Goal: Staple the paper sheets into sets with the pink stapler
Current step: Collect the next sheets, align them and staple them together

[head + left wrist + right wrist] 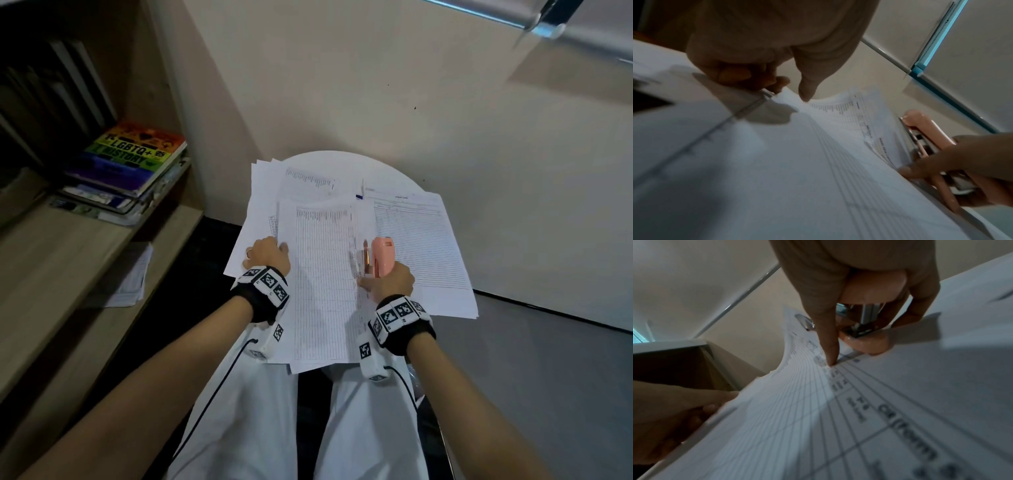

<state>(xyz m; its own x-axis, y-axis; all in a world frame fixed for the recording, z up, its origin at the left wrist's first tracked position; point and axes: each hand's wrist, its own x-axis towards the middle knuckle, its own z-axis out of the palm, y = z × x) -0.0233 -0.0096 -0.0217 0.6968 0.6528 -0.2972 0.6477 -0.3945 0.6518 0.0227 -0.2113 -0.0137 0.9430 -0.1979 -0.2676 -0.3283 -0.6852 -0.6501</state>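
Observation:
A set of printed table sheets [322,274] lies on top of other papers on the small round white table [346,164]. My left hand [265,253] pinches the set's left edge [785,95], thumb on top and fingers curled underneath. My right hand [390,279] grips the pink stapler [382,255] at the set's right edge; its jaws stand around the paper edge. In the right wrist view the thumb points down onto the sheets [818,394] beside the stapler [865,342]. The stapler [929,141] shows at the right in the left wrist view.
More loose sheets fan out at the back left [270,181] and a lined stack [421,250] lies right of the stapler. A wooden shelf [68,246] with a pile of books [133,164] stands at the left, close to the table. A wall rises right behind.

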